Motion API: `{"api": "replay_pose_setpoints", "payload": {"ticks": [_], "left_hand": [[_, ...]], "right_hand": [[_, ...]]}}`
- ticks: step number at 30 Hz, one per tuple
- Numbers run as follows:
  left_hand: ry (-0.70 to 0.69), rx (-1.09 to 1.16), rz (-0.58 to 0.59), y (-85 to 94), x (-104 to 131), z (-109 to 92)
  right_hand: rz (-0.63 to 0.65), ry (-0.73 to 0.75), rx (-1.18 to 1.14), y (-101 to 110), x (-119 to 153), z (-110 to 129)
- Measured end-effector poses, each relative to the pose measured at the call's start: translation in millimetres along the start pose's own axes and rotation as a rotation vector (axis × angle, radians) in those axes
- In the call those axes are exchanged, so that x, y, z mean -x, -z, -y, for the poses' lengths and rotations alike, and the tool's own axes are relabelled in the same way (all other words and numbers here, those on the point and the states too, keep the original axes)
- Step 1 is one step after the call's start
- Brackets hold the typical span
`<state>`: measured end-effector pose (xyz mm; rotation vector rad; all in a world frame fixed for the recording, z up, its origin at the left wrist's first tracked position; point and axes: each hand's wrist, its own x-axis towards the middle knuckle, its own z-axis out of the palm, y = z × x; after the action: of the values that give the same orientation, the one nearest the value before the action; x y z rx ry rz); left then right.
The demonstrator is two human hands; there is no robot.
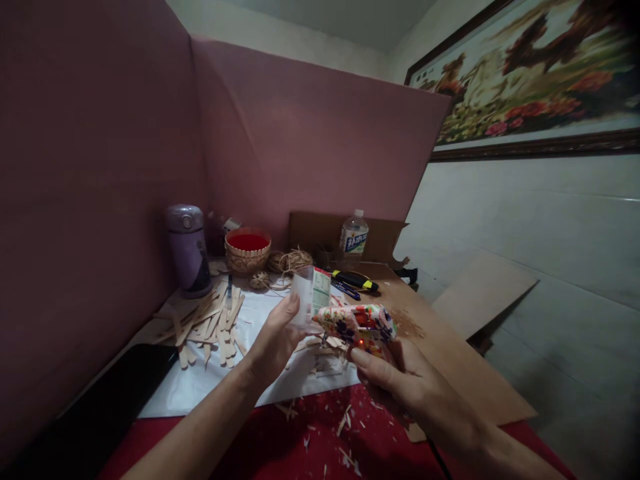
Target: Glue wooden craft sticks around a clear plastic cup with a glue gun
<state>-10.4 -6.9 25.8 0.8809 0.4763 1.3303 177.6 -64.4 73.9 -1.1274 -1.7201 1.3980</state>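
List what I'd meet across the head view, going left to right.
Purple flask, red-lined bowl, clear plastic piece in the left hand, floral glue gun in the right hand, framed picture on the wall.

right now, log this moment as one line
left hand: holds clear labelled plastic piece | right hand: holds floral glue gun, red light showing | nearby: wooden sticks, twine

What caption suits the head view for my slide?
Left hand holds clear labelled plastic; right hand holds a flowered glue gun beside it.

Floral glue gun (pixel 359 323) points at clear container (pixel 313 297).
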Motion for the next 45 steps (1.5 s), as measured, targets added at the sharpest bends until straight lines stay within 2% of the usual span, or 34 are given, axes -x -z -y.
{"api": "replay_pose_setpoints", "payload": {"ticks": [10, 23, 30, 40, 45], "left_hand": [[0.013, -0.017, -0.044, 0.5, -1.0, 1.1], [-0.007, -0.012, -0.009, 0.7, -0.1, 1.5], [0.003, -0.008, -0.034, -1.8, -0.3, 1.0], [-0.023, -0.011, 0.007, 0.3, 0.2, 2.4], [-0.014, -0.013, 0.029, 0.2, -0.3, 2.9]], "right_hand": [[0.009, 0.008, -0.017, -1.0, -1.9, -1.6], [-0.024, -0.028, 0.034, -2.0, 1.2, 0.4], [-0.037, -0.035, 0.074, -3.1, 1.3, 0.3], [-0.021, -0.010, 0.073, -2.8, 1.7, 0.4], [-0.052, -0.017, 0.065, -3.6, 0.7, 1.1]]}}
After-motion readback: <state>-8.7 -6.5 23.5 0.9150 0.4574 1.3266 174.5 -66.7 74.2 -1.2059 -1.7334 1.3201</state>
